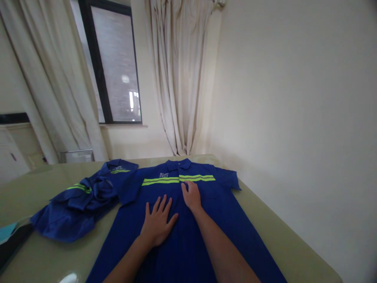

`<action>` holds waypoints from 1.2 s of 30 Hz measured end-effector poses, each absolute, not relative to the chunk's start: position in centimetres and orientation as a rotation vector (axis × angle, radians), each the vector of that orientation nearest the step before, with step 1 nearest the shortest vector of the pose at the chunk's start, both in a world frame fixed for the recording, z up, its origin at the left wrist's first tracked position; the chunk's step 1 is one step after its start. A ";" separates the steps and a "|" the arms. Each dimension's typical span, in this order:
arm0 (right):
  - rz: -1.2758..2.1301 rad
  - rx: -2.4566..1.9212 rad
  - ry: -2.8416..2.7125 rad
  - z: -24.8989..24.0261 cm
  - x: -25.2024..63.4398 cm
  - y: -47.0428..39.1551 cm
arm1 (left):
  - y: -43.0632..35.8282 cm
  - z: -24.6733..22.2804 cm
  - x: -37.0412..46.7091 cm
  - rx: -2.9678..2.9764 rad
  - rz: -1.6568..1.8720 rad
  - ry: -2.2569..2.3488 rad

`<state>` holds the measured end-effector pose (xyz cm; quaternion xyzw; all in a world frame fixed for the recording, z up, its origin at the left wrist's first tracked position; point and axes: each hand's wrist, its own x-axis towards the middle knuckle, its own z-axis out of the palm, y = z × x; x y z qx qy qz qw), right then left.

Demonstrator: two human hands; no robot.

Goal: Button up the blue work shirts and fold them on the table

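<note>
A blue short-sleeved shirt [218,204] with a collar and a yellow-green striped chest band lies spread on the table, its collar at the far end. My left hand [159,224] rests on the shirt's front, left of the middle, palm down with fingers spread. Higher up, my right hand [191,195] touches the shirt near the centre front, just below the band; its fingers are bent slightly and apart, with no cloth visibly gripped. A second blue garment [73,212] with similar stripes lies crumpled to the left, against the spread shirt's sleeve.
The greenish table [279,224] borders a plain wall on the right. At the left edge lies a dark object [13,245] with a light-blue piece on it. Behind the table are a framed object [78,156], curtains [179,70] and a window [116,63].
</note>
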<state>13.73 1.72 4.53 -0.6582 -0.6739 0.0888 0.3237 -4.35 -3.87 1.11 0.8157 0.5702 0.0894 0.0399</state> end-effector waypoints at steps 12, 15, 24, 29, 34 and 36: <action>0.523 -1.533 -2.355 4.6 19.1 -14.3 | 0.0 2.3 -5.9 2.347 0.359 1.950; 0.530 -1.618 -2.328 4.2 22.5 -17.0 | -0.5 2.2 -6.5 2.494 0.320 1.720; 0.541 -1.691 -2.296 3.9 24.3 -19.8 | -5.8 0.7 -7.3 2.576 0.346 1.665; 0.261 -1.778 -2.399 6.4 20.8 -17.1 | -9.0 0.6 -5.8 2.616 0.358 1.546; 0.093 -1.716 -2.305 6.5 19.5 -8.5 | -10.2 1.1 -5.0 2.620 0.307 1.522; 0.119 -1.827 -2.197 5.1 20.2 -5.8 | -10.0 1.1 -5.3 2.626 0.300 1.516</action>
